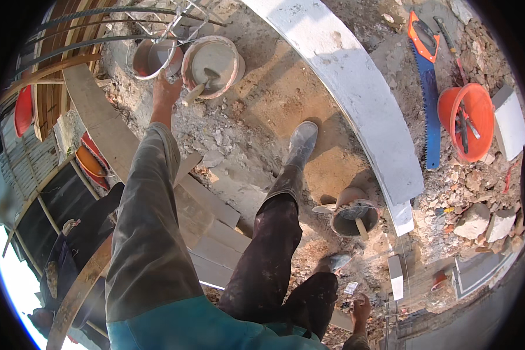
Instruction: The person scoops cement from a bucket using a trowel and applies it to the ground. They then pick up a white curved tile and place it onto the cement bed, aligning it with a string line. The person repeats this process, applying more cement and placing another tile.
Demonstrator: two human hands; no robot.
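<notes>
Left hand reached up to mortar tub, grip wrapped on trowel handle at tub rim. Tub full, trowel blade in mortar. Right hand low beside rubble; grip state not discernible. White block wall partly laid; saw idle.

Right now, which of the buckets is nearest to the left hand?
The empty bucket at top left: the left hand is at its rim. The mortar bucket with the trowel stands just beside it; the orange one lies far right.
</notes>
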